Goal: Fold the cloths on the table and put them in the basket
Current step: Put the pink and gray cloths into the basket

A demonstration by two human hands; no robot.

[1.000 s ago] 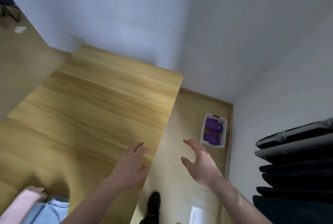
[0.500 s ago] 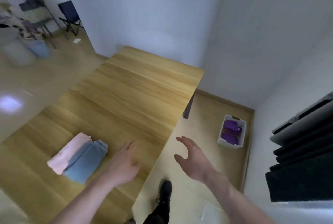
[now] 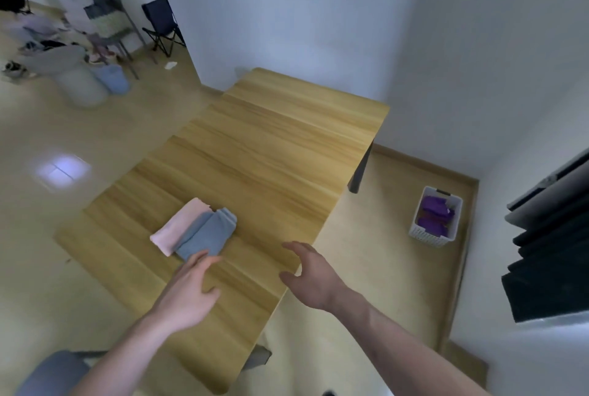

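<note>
Head view: two folded cloths on worktop (image 3: pixel 255 153), pink cloth (image 3: pixel 178 227) and blue cloth (image 3: pixel 208 234) side by side, touching, long axes running from near-left to far-right. Left hand (image 3: pixel 188 293) nearer: fingers straight, grip empty, fingertips at near end of blue cloth, contact unclear. Right hand (image 3: pixel 310 274) spread wide, empty, over worktop's right edge, right of cloths. Basket (image 3: pixel 436 216) on floor, well apart to right, purple cloths (image 3: pixel 435 215) inside.

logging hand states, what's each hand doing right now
Left hand: open, fingers reaching the near edge of the blue cloth, holding nothing.
Right hand: open, fingers spread, holding nothing.
</note>
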